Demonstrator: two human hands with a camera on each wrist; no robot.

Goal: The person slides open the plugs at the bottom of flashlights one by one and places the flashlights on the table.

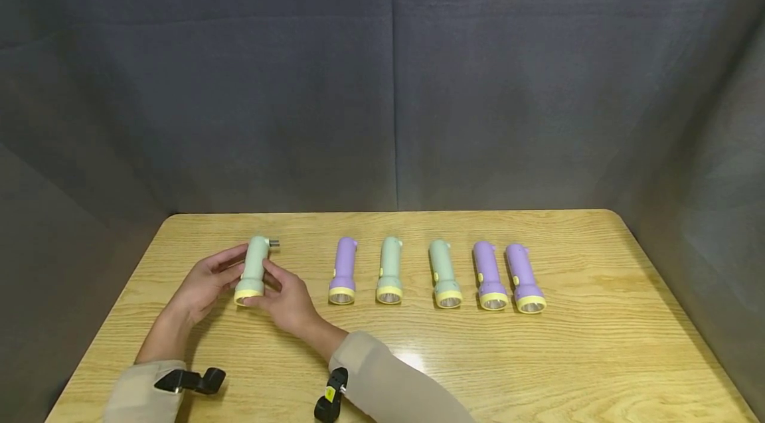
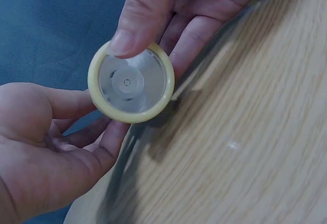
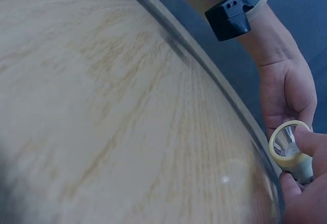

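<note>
A pale green flashlight [image 1: 255, 260] with a yellow lens ring is held up over the left part of the table, its lens end toward me. Two metal plug prongs [image 1: 274, 243] stick out to the right from its tail end. My left hand [image 1: 206, 282] holds its left side, fingers bent around the body. From the right, my right hand [image 1: 291, 300] grips it with the thumb [image 2: 130, 37] over the lens rim and fingers along the side. The clear lens [image 2: 127, 83] faces the left wrist camera.
Several more flashlights lie in a row to the right on the wooden table [image 1: 568, 370]: a purple one [image 1: 344, 263], green ones [image 1: 390, 267] [image 1: 443, 270], and purple ones [image 1: 488, 270] [image 1: 523, 273] at the far end. Dark grey curtains [image 1: 299, 111] enclose the table.
</note>
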